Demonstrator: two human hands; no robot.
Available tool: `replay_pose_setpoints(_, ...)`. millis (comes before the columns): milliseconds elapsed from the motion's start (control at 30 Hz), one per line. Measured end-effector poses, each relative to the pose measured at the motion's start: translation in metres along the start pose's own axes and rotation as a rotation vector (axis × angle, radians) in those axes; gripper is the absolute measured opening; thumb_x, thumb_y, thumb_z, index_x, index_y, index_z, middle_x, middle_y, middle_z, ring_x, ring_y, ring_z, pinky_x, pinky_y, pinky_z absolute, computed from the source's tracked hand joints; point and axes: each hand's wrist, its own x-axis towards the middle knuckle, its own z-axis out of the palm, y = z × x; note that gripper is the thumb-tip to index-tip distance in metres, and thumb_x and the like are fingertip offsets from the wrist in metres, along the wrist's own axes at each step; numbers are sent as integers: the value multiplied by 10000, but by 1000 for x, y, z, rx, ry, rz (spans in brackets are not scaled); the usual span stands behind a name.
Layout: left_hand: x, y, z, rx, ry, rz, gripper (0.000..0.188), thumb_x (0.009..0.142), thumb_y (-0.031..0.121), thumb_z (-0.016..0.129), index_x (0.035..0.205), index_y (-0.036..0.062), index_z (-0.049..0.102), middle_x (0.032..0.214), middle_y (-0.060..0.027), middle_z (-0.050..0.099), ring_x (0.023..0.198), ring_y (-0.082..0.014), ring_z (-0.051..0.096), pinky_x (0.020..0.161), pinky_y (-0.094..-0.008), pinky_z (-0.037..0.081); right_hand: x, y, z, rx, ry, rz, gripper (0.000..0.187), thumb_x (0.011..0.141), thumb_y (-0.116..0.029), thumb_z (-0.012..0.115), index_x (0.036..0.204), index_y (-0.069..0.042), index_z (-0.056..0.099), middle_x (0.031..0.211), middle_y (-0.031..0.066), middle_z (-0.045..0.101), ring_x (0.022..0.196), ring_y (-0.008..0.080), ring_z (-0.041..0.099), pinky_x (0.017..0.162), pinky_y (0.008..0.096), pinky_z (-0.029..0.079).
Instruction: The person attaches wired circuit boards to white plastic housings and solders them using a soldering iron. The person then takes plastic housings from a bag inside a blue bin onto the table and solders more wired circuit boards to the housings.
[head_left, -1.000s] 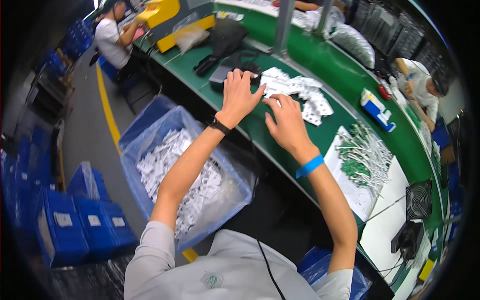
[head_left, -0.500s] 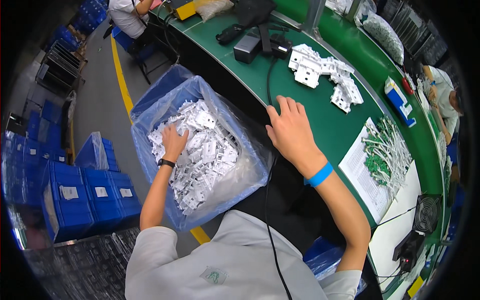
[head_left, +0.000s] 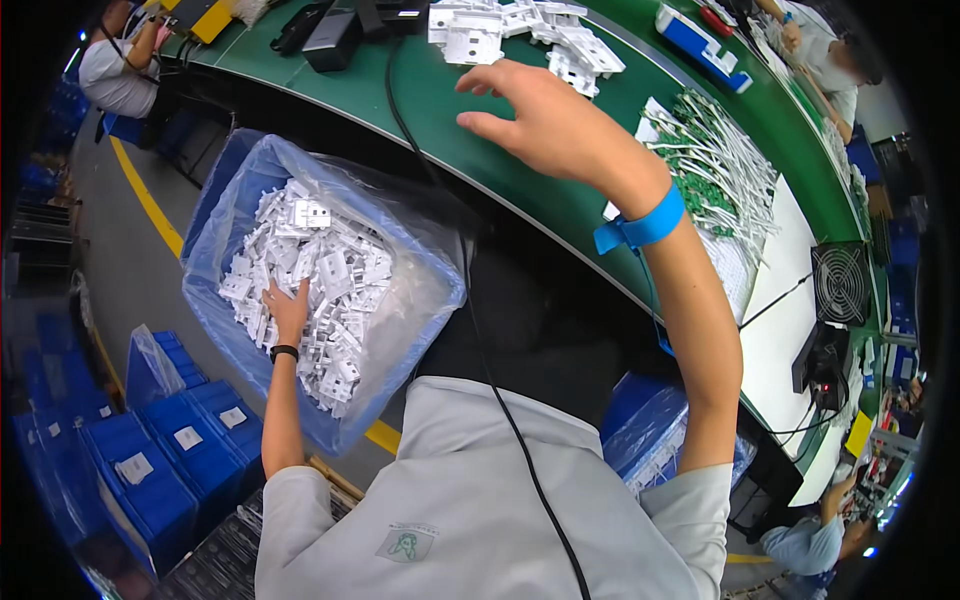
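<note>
My left hand (head_left: 289, 312), with a black band at its wrist, reaches into a blue bin (head_left: 350, 425) lined with clear plastic. Its thumb and fingers are apart and touch the heap of white plastic housings (head_left: 345, 270); I see none lifted. Over the green workbench (head_left: 290, 85), my right hand (head_left: 535, 120) is open, thumb away from the fingers, and holds nothing. A blue strap (head_left: 655, 218) circles that wrist. Just beyond the right hand lies a loose cluster of white housings (head_left: 472, 35) on the bench.
Green circuit boards with white cables (head_left: 715, 170) lie on paper at the right. A black cord (head_left: 480, 340) runs from the bench across my front. Blue crates (head_left: 150, 460) stand at lower left; a black fan (head_left: 842, 285) is at right. Other people work nearby.
The view has turned rightward, so the bin and bench appear shifted left. My left hand has gone deeper among the housings. My right hand has moved closer to the cluster on the bench.
</note>
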Motion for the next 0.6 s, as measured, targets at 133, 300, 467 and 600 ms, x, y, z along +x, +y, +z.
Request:
replay_pose_setpoints(133,0,2,2,7,-17,-78,1006,860,544,702,1577,30,219,1600,-351,112,1435,-580,225,1152,-601,289,-10,-3,-8,-5,-16,38,384,944,-290,650,1178,15,652,1151,233,684,1104,405,638,957,472,510)
replay_pose_setpoints(300,0,-4,7,5,15,-73,989,864,554,686,1585,60,223,1615,-333,69,1436,-585,224,1147,-603,295,-20,-29,3,-45,68,-90,285,935,-245,648,1105,-16,664,1024,176,686,999,373,649,872,436,524)
replay_pose_setpoints(467,1,0,9,-10,0,-46,994,877,551,688,1588,45,211,1614,-359,22,1427,-596,234,1150,-593,295,-70,-117,57,126,-395,-60,135,778,-98,673,889,-21,665,857,179,661,881,343,665,782,460,552)
replay_pose_setpoints(600,2,-15,6,4,25,-27,959,895,546,675,1567,21,236,1586,-384,78,1421,-593,229,1153,-591,287,-135,-151,135,-164,-650,135,105,740,-111,717,830,-60,731,905,116,700,859,277,689,702,367,558)
